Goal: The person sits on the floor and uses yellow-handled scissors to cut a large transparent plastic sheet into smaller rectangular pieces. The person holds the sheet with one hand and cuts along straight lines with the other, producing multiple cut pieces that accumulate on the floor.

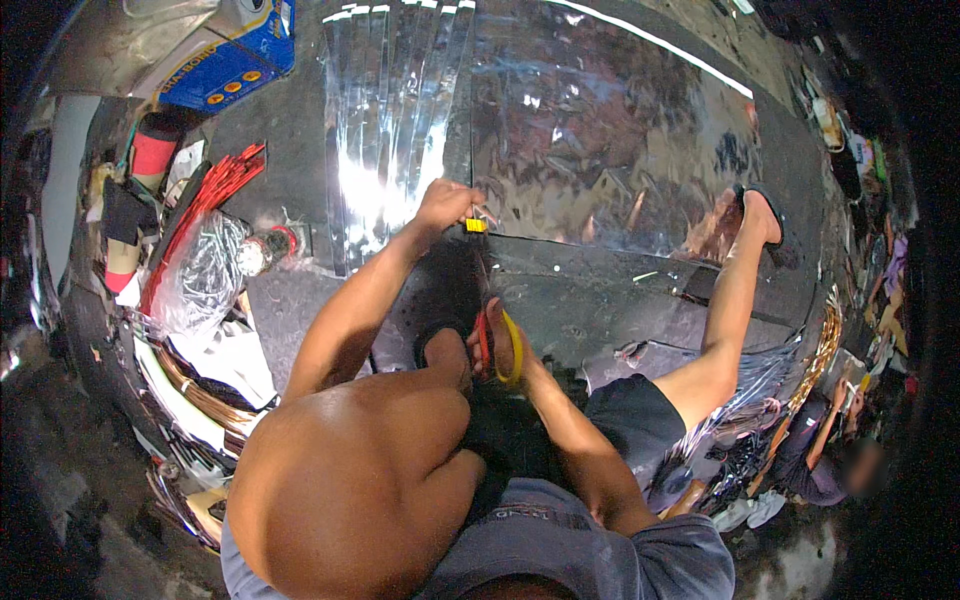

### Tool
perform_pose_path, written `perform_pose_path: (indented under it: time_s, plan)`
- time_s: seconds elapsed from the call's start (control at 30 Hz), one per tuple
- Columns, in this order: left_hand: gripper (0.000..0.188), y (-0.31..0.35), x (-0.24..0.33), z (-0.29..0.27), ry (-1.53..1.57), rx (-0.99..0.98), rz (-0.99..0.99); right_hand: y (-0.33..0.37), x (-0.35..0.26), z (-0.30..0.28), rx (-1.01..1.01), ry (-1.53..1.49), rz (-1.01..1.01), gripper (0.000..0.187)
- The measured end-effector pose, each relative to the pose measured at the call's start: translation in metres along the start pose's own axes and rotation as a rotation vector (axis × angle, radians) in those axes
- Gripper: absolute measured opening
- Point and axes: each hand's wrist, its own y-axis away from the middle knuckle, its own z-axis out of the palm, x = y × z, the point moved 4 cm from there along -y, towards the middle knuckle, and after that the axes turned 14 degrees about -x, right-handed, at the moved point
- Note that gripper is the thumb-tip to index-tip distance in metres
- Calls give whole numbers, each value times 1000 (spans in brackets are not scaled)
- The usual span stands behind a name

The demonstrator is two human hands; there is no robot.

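Observation:
My right hand [494, 352] grips scissors [516, 350] with yellow and red handles, their blades pointing away from me toward my left hand. My left hand [447, 205] is closed in a pinch at the near edge of the shiny sheeting; what its fingers hold is hard to make out. A small yellow piece [476, 226] shows just under those fingers. To the right of that hand lies a large mirror-like sheet [610, 130], flat on the dark floor. Several long shiny strips [385, 130] lie side by side to its left.
At left are a bundle of red strips [215, 190], a clear plastic bag [200, 270] and a red-and-black roll [152, 150]. A blue box [235, 65] stands far left. My sandalled foot [762, 218] rests by the sheet's right edge. Another person [815, 450] sits at the right.

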Motion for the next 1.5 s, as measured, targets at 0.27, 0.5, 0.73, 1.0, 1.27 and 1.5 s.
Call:
perform_pose_path:
  time_s: [0.27, 0.5, 0.73, 1.0, 1.27, 1.5]
  plan:
    - [28, -9, -12, 6, -117, 101, -4, -35, 3, -26, 161, -4, -53, 82]
    - [36, 23, -30, 42, -161, 169, 187, -39, -3, -32, 222, 144, -61, 81]
    - [38, 31, -26, 44, -331, 206, 98, -37, -9, -27, 218, 135, -85, 83]
    - [41, 32, -25, 45, -326, 246, 13, -39, -29, -26, 212, 175, -57, 84]
    - [38, 24, -39, 42, -186, 134, 58, -32, -47, -19, 235, 141, -70, 80]
    - [31, 43, -7, 36, -97, 94, 105, -86, -67, -48, 239, -141, -317, 73]
